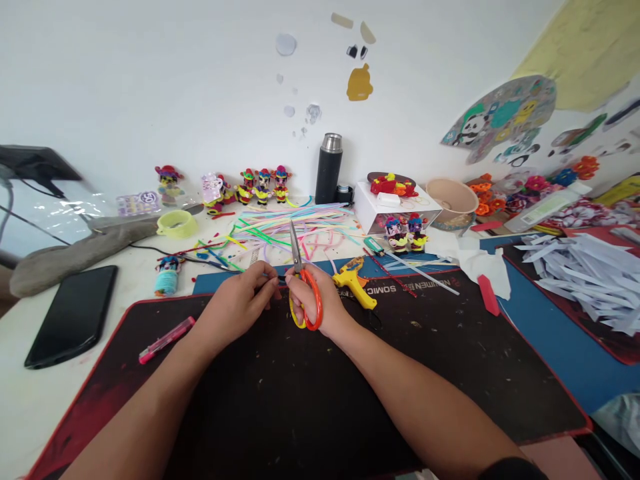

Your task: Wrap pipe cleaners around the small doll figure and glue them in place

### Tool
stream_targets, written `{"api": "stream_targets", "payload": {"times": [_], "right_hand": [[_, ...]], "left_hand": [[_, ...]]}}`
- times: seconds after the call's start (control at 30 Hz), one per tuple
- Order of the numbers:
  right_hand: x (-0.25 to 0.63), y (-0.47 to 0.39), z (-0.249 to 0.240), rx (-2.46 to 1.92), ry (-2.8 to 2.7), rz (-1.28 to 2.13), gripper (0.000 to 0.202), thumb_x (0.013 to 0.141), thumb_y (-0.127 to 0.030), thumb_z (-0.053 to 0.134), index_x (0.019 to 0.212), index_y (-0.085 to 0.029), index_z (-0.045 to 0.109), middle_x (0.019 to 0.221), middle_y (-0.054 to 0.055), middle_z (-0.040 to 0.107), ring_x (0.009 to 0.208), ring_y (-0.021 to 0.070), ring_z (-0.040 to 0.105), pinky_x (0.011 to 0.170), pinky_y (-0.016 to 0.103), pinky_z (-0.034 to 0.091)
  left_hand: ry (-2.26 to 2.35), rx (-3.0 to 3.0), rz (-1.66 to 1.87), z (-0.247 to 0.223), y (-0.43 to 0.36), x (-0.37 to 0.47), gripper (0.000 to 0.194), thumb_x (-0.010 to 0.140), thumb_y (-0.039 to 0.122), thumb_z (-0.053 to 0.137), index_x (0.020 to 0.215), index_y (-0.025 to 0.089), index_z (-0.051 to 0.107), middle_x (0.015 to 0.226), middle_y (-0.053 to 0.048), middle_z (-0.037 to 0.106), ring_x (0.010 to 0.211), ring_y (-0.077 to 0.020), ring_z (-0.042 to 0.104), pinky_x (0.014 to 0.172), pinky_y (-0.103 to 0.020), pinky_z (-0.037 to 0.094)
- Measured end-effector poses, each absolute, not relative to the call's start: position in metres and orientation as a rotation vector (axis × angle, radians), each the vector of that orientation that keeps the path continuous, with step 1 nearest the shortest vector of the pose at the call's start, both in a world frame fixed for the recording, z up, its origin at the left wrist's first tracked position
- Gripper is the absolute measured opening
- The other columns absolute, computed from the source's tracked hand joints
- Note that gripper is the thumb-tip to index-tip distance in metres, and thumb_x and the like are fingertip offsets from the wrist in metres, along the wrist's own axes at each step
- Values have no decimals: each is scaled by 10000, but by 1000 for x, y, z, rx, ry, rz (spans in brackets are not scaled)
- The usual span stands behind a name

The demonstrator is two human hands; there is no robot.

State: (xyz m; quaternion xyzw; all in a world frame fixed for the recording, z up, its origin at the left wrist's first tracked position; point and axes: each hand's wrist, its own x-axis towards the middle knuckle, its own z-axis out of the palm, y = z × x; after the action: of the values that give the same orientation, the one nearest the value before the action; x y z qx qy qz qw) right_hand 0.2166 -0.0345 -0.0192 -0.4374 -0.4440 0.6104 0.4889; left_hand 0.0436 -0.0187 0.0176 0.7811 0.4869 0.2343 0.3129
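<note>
My right hand [320,293] is wrapped round a pair of scissors [312,300] with red and yellow handles. Their blades are together and point away from me. Close by on the left, my left hand [245,297] has its fingers pinched on a thin dark strip [281,278], which spans the small gap to my right fingertips. The strip's ends are hidden by fingers, and its material cannot be made out. Just right of my right hand lies a yellow glue gun [356,280]. Both hands are above the black desk mat [300,400].
Colourful pipe cleaners [300,230] are heaped behind my hands. Several small dolls [263,187] stand along the wall near a black flask [329,170] and a white box [395,207]. A phone [73,317] and a pink pen-like cutter [167,340] lie left; paper strips [590,277] are piled right.
</note>
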Motion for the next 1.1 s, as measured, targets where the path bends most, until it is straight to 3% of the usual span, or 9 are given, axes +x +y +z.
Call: {"api": "stream_targets", "payload": {"times": [0.23,0.43,1.1], "right_hand": [[217,-35,-19,-1082,-1086,1482,262,896,-467,662,953,-235,555,487,-132,468,295,96,430,329,205,363],[218,-35,-17,-1077,-1075,1478,263,907,-470,659,967,-235,559,485,-131,470,304,103,448,341,205,368],[218,-36,-13,-1048,-1015,1481,286,883,-475,678,970,-226,567,494,-132,474,297,92,429,316,199,373]], "left_hand": [[1319,2078,610,16,-19,44,184,1022,455,444,975,289,507,729,20,756,655,-236,713,672,-330,478],[1308,2117,609,13,-19,44,250,1032,447,435,1152,275,571,792,0,782,725,-252,742,700,-338,492],[1297,2019,722,18,-20,44,222,1018,462,516,981,262,604,774,24,763,665,-195,698,691,-297,484]]}}
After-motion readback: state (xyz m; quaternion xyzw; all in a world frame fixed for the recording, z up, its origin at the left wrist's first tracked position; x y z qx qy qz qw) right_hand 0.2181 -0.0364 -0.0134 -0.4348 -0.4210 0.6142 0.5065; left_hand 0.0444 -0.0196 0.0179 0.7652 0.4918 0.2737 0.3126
